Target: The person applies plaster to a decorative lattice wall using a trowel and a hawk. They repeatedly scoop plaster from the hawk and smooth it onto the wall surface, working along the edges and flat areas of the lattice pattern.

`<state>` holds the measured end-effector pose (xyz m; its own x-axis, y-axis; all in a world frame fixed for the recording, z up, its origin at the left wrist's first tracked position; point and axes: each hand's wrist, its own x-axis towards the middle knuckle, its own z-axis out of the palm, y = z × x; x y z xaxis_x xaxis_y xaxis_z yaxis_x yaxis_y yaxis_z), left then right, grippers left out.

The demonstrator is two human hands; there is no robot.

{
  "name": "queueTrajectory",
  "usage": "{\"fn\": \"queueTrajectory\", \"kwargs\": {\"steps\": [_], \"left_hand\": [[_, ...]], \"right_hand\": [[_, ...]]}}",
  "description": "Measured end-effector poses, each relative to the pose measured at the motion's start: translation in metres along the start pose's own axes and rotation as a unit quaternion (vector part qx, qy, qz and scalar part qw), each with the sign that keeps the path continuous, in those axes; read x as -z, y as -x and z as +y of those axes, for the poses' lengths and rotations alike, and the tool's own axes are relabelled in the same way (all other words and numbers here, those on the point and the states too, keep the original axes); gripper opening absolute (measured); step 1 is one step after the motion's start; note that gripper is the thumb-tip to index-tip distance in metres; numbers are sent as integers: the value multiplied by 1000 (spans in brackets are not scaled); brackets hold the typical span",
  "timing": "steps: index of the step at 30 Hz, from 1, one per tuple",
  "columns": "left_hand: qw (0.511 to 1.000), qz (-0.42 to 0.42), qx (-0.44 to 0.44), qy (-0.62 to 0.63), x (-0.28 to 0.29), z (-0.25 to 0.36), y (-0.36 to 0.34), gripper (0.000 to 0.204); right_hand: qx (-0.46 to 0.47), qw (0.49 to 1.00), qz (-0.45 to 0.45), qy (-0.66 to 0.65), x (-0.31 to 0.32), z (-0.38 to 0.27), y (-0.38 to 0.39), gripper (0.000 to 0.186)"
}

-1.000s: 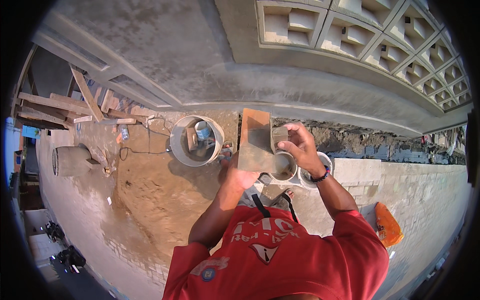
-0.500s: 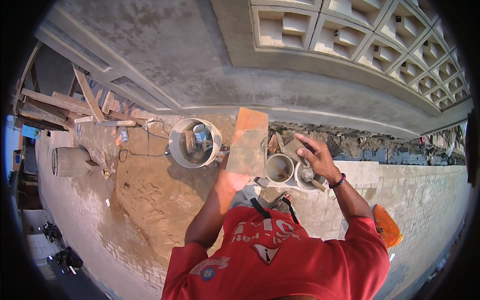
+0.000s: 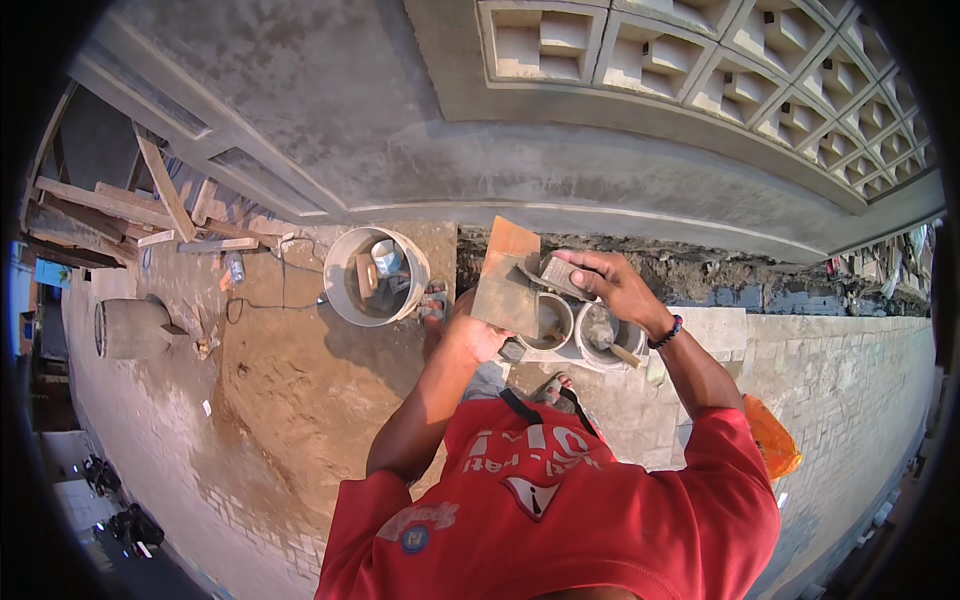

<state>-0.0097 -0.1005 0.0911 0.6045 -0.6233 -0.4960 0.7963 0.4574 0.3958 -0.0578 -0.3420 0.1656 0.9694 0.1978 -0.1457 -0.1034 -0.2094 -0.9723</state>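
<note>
My left hand (image 3: 480,336) grips a flat rectangular board (image 3: 505,285) from below. Its far end is orange, and the rest is coated in grey mortar. In my right hand (image 3: 618,290) is a small flat grey pad (image 3: 562,276) with a grid-like face, pinched between thumb and fingers; its exact kind is unclear. The pad's near edge meets the board's right side, where a little grey material shows. Just below, a small pale bucket (image 3: 548,345) stands partly behind the board. Beside it, another bucket (image 3: 605,358) holds greyish stuff and a wooden-handled tool (image 3: 626,356).
A large white bucket (image 3: 342,310) with tools and a container stands left, near a sand patch (image 3: 310,385). A grey plastered wall (image 3: 380,165) with patterned vent blocks (image 3: 655,60) rises ahead. Timber planks (image 3: 165,185) lie far left. An orange bag (image 3: 770,440) sits right, on paving (image 3: 830,380).
The pad in my right hand has moved left and up to the board's edge. The board has turned and tilted in my left hand. The whole view has shifted slightly.
</note>
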Motion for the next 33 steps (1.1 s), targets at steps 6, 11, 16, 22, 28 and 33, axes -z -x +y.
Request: {"fn": "queueTrajectory", "kwargs": {"steps": [6, 11, 16, 22, 28, 33], "left_hand": [[997, 75, -4, -34, -21, -9, 0, 29], [999, -43, -3, 19, 26, -16, -20, 28], [990, 62, -20, 125, -34, -10, 2, 33], [967, -210, -26, 139, -39, -11, 8, 51], [954, -263, -72, 123, -13, -8, 12, 41], [980, -96, -148, 94, 6, 8, 42, 44]], "right_hand": [[-25, 998, -7, -55, -12, 16, 38, 44], [-23, 992, -53, -108, -19, 36, 70, 42], [13, 849, 66, -524, -15, 73, 82, 42], [47, 643, 13, -764, -44, 81, 64, 41], [74, 564, -39, -822, -78, 66, 47, 46], [82, 614, -21, -785, -73, 77, 38, 37]]}}
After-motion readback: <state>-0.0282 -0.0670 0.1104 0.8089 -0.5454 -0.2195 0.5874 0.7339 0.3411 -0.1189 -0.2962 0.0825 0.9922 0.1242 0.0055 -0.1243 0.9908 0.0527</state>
